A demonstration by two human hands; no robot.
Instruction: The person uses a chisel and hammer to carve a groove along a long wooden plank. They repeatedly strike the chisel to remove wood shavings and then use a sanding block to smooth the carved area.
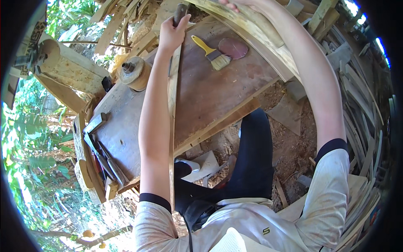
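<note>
My left hand [172, 33] is closed around a dark cylindrical handle [181, 11] at the top centre. A long narrow wooden strip [174, 67] runs beneath that hand and arm toward my legs. My right hand [237, 6], partly cut off at the top edge, has its fingers curled over a long pale wooden plank [256, 27]. Between my arms, a yellow-handled paintbrush [212, 53] lies beside a pinkish round disc [233, 48] on the brown workboard [218, 96]. A round wooden piece with a dark centre post [135, 77] sits left of my left forearm.
Several metal tools [107, 159] lie at the workboard's left end. Wooden offcuts [71, 63] surround the board, with stacked strips [361, 109] on the right. My legs are below the board's front edge, over ground scattered with shavings [287, 159]. Foliage [37, 138] fills the left side.
</note>
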